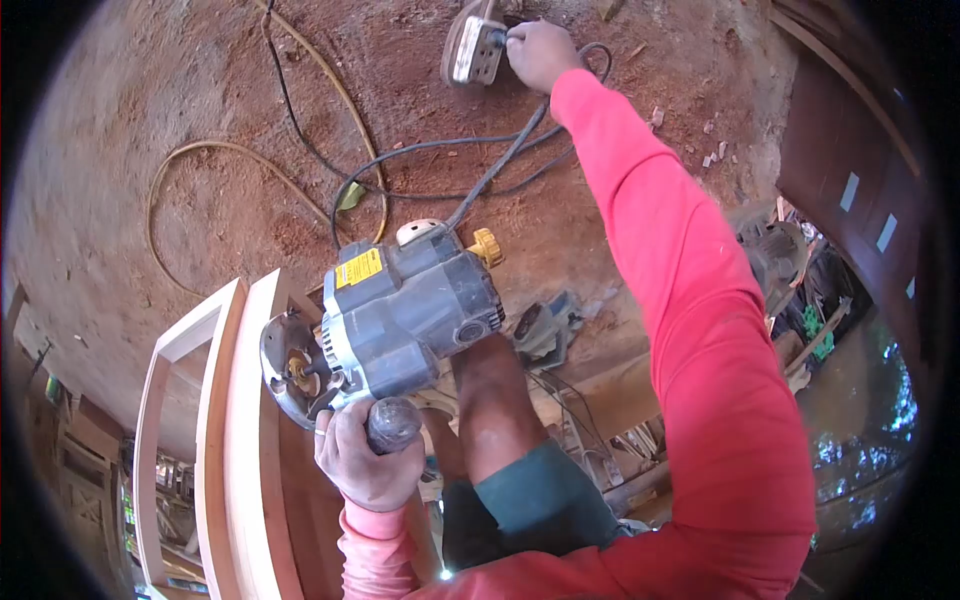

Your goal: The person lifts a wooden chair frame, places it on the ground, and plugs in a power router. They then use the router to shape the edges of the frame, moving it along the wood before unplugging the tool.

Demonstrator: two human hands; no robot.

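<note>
My left hand (368, 462) is closed around the dark round handle of a grey router (410, 315). The router lies on its side in the air, with its metal base and brass-coloured centre facing left and a yellow knob on its upper right. My right hand (543, 55) reaches far forward to a white multi-socket power strip (478, 52) on the ground. Its fingers are closed on a dark plug (497, 38) at the strip's edge; whether the plug is fully seated cannot be made out. A grey cord (500, 160) runs from the router toward the strip.
Pale wooden frames (225, 400) stand close at the left, beside the router base. A brown cable (180, 150) and dark cords loop over the reddish dirt floor (450, 110). Behind my legs lie a grey tool (540, 330) and wood scraps. Brown panels (850, 130) stand at right.
</note>
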